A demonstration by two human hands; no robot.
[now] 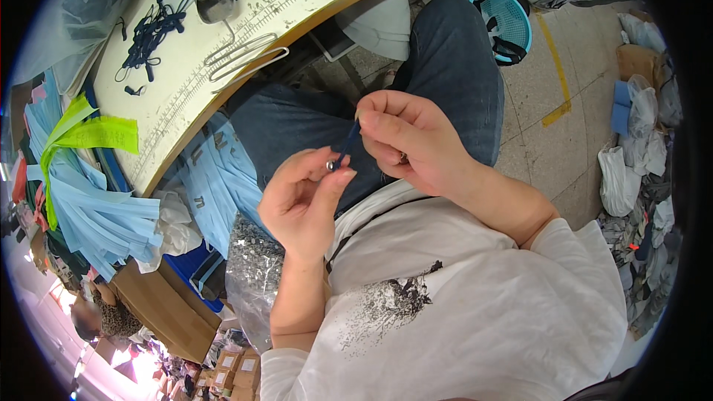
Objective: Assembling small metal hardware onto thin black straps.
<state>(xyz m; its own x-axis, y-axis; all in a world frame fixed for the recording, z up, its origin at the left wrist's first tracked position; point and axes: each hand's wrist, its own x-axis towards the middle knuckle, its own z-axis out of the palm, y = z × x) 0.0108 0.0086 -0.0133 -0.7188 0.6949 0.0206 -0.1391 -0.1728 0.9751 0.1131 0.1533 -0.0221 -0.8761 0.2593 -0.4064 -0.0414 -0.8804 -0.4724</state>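
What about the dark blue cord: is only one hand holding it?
No, the left hand and the right hand both pinch the dark blue cord, which stretches between their fingertips.

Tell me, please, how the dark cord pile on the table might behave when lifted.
The dark cord pile would probably be floppy, as its strands curl loosely. It may lift as a tangle, since strands cross and loop.

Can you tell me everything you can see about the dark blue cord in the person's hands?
The dark blue cord is thin and looks like fabric. It slants above the lap, its upper end pinched by the right hand, its lower end by the left hand. A small, shiny, silvery piece shows at the lower end; I can't tell if it's attached.
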